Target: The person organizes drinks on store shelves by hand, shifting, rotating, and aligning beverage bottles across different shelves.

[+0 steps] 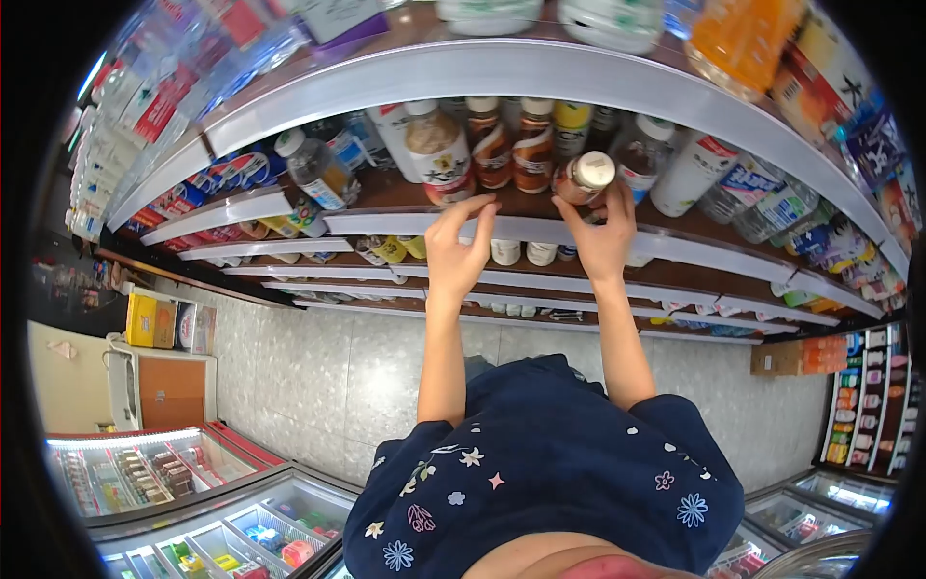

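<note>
Right hand (606, 241): clamped on the white-capped bottle (573, 185), seemingly to steady its tilt.
Left hand (455, 253): near the shelf edge (376, 224), fingertips close; cannot tell whether they meet.

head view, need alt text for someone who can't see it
A person's right hand holds a small brown bottle with a white cap at a store shelf lined with drinks, while the left hand, holding nothing, hovers at the shelf's edge. Behind are a grey floor and display cases of packaged goods.
</note>
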The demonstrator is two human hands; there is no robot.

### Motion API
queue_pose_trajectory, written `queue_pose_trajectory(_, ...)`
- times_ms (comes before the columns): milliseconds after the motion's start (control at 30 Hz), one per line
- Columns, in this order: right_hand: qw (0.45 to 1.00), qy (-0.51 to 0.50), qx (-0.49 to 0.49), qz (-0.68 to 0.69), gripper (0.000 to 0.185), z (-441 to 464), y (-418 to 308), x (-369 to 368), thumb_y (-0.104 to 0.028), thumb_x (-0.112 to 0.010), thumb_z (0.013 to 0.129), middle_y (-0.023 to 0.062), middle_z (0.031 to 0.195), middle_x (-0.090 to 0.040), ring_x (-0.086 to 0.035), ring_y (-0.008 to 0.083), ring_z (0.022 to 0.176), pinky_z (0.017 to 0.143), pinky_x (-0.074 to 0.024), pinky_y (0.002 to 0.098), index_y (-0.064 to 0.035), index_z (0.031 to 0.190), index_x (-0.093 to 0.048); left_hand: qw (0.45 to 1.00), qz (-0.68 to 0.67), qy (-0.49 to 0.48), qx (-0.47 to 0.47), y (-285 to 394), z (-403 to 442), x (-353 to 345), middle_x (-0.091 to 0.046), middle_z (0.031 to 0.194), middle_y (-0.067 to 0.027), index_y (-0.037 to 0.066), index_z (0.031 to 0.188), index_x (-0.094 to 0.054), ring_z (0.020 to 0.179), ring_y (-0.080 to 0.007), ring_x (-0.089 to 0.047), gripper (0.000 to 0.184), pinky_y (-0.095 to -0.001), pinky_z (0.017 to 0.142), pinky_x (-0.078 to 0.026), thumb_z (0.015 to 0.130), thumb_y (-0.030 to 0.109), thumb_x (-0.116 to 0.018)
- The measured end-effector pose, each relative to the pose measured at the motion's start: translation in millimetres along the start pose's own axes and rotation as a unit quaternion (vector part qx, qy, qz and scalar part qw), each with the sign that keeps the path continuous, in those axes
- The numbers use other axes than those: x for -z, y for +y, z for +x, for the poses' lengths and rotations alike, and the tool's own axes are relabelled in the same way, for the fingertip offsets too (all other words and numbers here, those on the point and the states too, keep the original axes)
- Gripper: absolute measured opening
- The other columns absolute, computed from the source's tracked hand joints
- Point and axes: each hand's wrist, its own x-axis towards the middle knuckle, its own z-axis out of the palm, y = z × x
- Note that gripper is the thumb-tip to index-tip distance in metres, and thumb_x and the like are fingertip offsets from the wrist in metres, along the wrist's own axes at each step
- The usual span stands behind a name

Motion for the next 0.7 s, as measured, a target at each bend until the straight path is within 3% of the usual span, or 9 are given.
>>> queue_pose_trajectory(67,0.999,0.023,-0.011,-0.037,0.064,-3,0,-15,-0.022,-0.084,0.068,0.0132,0.106,-0.059,-0.057,0.022,0.077,0.069,-0.0491,0.0334,0.0013,0.121,-0.057,0.999,0.012,0.044,0.007,-19,-2,24,-0.072,0.09,-0.0128,-0.003,0.1,-0.066,0.086,-0.018,-0.069,0.014,-0.0272,0.077,-0.051,0.089,0.004,-0.063)
queue_pose_trajectory(100,0.997,0.042,-0.013,-0.06,0.064,-2,-2,-20,-0.022,-0.084,0.068,0.0132,0.104,-0.06,-0.056,0.0216,0.075,0.068,-0.0484,0.0338,0.0016,0.121,-0.057,0.997,0.0,0.078,0.004,-25,-1,33,-0.071,0.085,-0.0118,-0.001,0.093,-0.067,0.077,-0.0214,-0.068,0.009,-0.0308,0.071,-0.051,0.085,0.004,-0.066)
queue_pose_trajectory(200,0.987,0.113,-0.039,-0.109,0.067,-9,-6,-39,-0.021,-0.084,0.069,0.0132,0.098,-0.061,-0.054,0.0208,0.071,0.067,-0.0474,0.0346,0.0018,0.125,-0.054,0.993,0.018,0.12,-0.004,-49,1,73,-0.07,0.086,-0.0112,0.0,0.095,-0.067,0.077,-0.0217,-0.068,0.011,-0.0306,0.071,-0.051,0.084,0.004,-0.067)
queue_pose_trajectory(367,0.969,0.201,0.04,-0.141,0.055,-15,-24,-58,-0.017,-0.079,0.078,0.0182,0.13,-0.043,-0.053,0.0172,0.069,0.067,-0.0472,0.0305,0.0007,0.125,-0.055,0.961,0.105,0.255,-0.027,-88,25,138,-0.065,0.093,-0.0092,0.002,0.098,-0.063,0.078,-0.0233,-0.059,0.016,-0.0348,0.072,-0.048,0.082,0.005,-0.067)
queue_pose_trajectory(467,0.967,0.22,0.021,-0.125,0.048,-33,-40,-72,-0.013,-0.075,0.08,0.0176,0.128,-0.045,-0.054,0.0172,0.068,0.068,-0.0471,0.0302,0.0,0.123,-0.057,0.963,0.166,0.214,-0.006,-111,29,161,-0.064,0.097,-0.0119,-0.001,0.101,-0.063,0.087,-0.0231,-0.062,0.018,-0.0315,0.07,-0.052,0.087,0.009,-0.066)
queue_pose_trajectory(500,0.968,0.225,0.025,-0.111,0.034,-39,-55,-81,-0.01,-0.071,0.083,0.0156,0.121,-0.053,-0.055,0.0164,0.07,0.066,-0.0467,0.0293,-0.0004,0.114,-0.062,0.962,0.175,0.21,0.004,-117,30,165,-0.063,0.099,-0.0128,-0.002,0.101,-0.061,0.089,-0.0262,-0.061,0.022,-0.0333,0.073,-0.051,0.085,0.013,-0.068)
queue_pose_trajectory(600,0.981,0.187,-0.003,-0.056,0.022,-63,-69,-106,-0.008,-0.069,0.083,0.0119,0.111,-0.061,-0.057,0.0158,0.071,0.062,-0.0459,0.028,-0.0021,0.105,-0.065,0.957,0.193,0.216,-0.006,-122,29,167,-0.061,0.106,-0.0149,-0.001,0.103,-0.059,0.091,-0.0292,-0.06,0.029,-0.0358,0.077,-0.05,0.082,0.016,-0.071)
queue_pose_trajectory(633,0.982,0.178,-0.033,-0.061,0.016,-71,-77,-114,-0.007,-0.067,0.084,0.0092,0.105,-0.064,-0.058,0.0159,0.074,0.061,-0.0461,0.0272,-0.0034,0.099,-0.066,0.963,0.188,0.194,-0.015,-125,28,168,-0.057,0.117,-0.0195,-0.001,0.113,-0.054,0.1,-0.0339,-0.059,0.043,-0.0385,0.084,-0.049,0.08,0.019,-0.073)
queue_pose_trajectory(700,0.984,0.162,-0.051,-0.053,0.015,-85,-92,-124,-0.007,-0.066,0.085,0.0091,0.106,-0.064,-0.059,0.016,0.075,0.061,-0.0459,0.0261,-0.0032,0.099,-0.067,0.966,0.18,0.183,-0.029,-124,28,168,-0.054,0.122,-0.022,-0.002,0.121,-0.049,0.107,-0.0374,-0.057,0.052,-0.0402,0.087,-0.048,0.08,0.02,-0.073)
